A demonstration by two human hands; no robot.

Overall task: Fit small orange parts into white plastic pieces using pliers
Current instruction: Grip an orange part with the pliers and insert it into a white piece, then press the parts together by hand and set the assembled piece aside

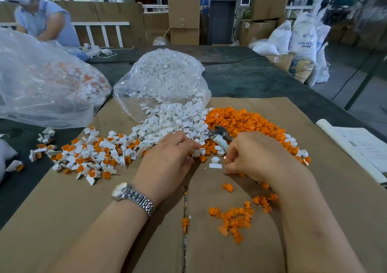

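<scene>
At the far left a large clear bag lay on the dark table, holding white pieces with orange showing inside them. Near it, on the brown cardboard, a loose spread of fitted white-and-orange pieces ran toward the middle. Farther back, a second clear bag spilled a heap of plain white plastic pieces onto the cardboard.

The left hand, with a metal watch on its wrist, reached to the near edge of that white heap; its fingertips were curled and pinched a single white piece. Just right of it one white piece lay alone on the cardboard, between the two hands.

The pliers rested on the parts beyond the hands, at the seam between the white heap and the orange pile, with neither hand on them. The right hand lay knuckles-up with its fingers curled under; whether it held anything could not be told. Near the right forearm a small scatter of orange parts lay loose. At the far right, white paper sheets sat at the cardboard's edge.
</scene>
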